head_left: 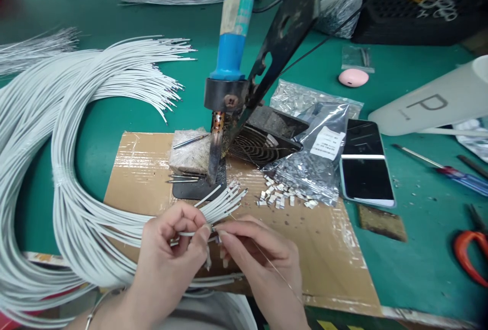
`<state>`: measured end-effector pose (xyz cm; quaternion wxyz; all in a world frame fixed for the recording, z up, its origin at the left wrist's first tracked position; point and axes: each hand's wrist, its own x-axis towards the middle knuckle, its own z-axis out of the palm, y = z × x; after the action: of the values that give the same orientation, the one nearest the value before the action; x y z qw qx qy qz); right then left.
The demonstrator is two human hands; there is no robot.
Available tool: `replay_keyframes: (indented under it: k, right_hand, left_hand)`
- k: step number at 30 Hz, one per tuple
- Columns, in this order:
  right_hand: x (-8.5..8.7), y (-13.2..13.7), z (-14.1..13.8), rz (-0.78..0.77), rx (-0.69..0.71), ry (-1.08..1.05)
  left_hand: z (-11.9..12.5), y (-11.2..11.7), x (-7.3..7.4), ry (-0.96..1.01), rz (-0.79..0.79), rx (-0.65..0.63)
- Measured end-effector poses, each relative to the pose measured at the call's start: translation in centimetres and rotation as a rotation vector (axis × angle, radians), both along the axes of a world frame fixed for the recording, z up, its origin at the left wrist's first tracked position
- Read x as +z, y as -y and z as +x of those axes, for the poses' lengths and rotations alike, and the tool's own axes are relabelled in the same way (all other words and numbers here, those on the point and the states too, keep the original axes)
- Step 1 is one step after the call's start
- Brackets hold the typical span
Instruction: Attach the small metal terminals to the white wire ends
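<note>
Head view, from where I stand: looks like fitting work at a wire end, near centre, just short of the clamped soldering iron point(236, 30). Left hand point(171, 253) pinches one white wire point(186, 234); right hand point(263, 259) pinches a small part point(213, 229) there, too tiny to ID. Wire's slim, smooth-jacketed. Next move probably calls for steady fingertips.

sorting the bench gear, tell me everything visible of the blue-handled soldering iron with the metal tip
The blue-handled, metal-tipped soldering iron stands nearly upright, tip down, its top cut off by the frame. A worn beige-and-teal label wraps the handle. A black collar with a screw, joined to a slotted black arm, grips it above a discoloured perforated sleeve. Whether the dull grey tip touches the flat black pad below is unclear.
</note>
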<state>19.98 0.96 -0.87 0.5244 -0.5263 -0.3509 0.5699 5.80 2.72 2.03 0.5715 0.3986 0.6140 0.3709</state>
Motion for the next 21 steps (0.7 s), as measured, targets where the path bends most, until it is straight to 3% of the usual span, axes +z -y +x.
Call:
replay_keyframes:
  k: [4, 13, 21]
  right_hand:
    - [-0.08, 0.05, 0.05, 0.051, -0.021, 0.104]
    - [-0.38, 0.14, -0.10, 0.063, 0.010, 0.038]
    - [0.19, 0.29, -0.40, -0.024, -0.082, 0.004]
  left_hand:
    - [0.00, 0.10, -0.17, 0.009, -0.012, 0.009]
    - [-0.19, 0.13, -0.21, 0.041, -0.024, 0.034]
    - [-0.44, 0.47, -0.48, 0.036, -0.027, 0.027]
